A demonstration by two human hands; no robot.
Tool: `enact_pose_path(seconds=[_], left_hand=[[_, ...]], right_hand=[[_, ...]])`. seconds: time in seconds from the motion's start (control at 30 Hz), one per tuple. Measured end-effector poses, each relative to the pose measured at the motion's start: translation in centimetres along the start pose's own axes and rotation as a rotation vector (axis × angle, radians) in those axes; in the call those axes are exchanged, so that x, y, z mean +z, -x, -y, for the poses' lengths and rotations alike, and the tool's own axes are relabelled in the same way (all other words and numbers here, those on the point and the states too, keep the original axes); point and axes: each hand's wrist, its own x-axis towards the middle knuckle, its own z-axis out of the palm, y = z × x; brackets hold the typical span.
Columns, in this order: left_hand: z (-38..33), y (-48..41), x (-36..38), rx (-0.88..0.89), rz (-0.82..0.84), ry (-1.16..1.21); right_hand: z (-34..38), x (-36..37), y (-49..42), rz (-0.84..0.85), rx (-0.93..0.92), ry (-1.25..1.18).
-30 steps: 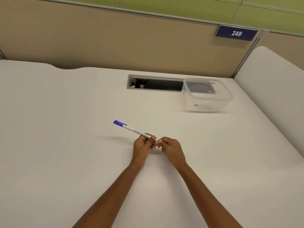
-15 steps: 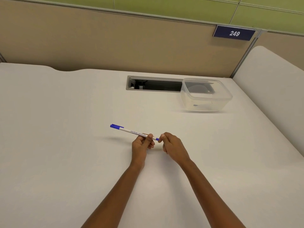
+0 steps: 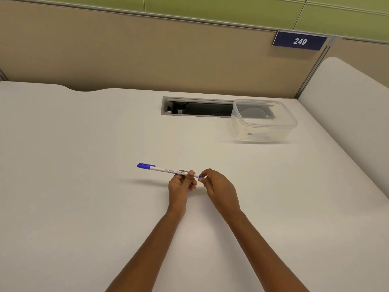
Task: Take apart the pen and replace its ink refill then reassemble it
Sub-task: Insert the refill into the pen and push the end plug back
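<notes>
Holding white pen (image 3: 168,170) level above worktop (image 3: 84,197), blue cap pointing left. Left hand (image 3: 181,184) grip clamped on barrel; right hand (image 3: 219,188) pinching blue end plug (image 3: 200,176). Likely starting disassembly; next needing a twist or pull on plug. Clear container (image 3: 263,123) sitting well apart.

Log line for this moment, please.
left hand: grips pen | right hand: pinches blue end plug | pen: cap on, above desk | refill: not out

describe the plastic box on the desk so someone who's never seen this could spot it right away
On the white desk, look to the far right, by the dark cable slot below the tan partition. The clear plastic box overlaps the slot's right end. It is see-through, lidded, and well beyond the pen.
</notes>
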Motion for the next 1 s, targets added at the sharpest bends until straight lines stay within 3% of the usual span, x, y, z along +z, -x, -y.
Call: enact_pose_path(seconds=[0.13, 0.33, 0.43, 0.67, 0.77, 0.87, 1.0], left_hand=[[0.0, -0.1, -0.2, -0.006, 0.031, -0.008], [0.4, -0.5, -0.6, -0.021, 0.062, 0.003], [0.4, -0.6, -0.9, -0.030, 0.096, 0.005], [0.5, -0.8, -1.0, -0.023, 0.149, -0.026], [0.5, -0.8, -0.9, -0.021, 0.170, -0.032], [0.6, -0.9, -1.0, -0.014, 0.158, -0.014], [0.6, -0.9, -1.1, -0.026, 0.115, 0.027]], right_hand=[[0.0, 0.0, -0.1, -0.056, -0.109, 0.136], [0.2, -0.1, -0.6, -0.069, -0.187, 0.157], [0.0, -0.1, -1.0, 0.030, -0.099, 0.062], [0.5, -1.2, -1.7, 0.273, 0.317, -0.508], [0.7, -1.9, -2.3, 0.423, 0.444, -0.611], [1.0, -2.0, -2.3, 0.461, 0.432, -0.605], [0.5, -1.5, -1.5, 0.307, 0.322, -0.445]])
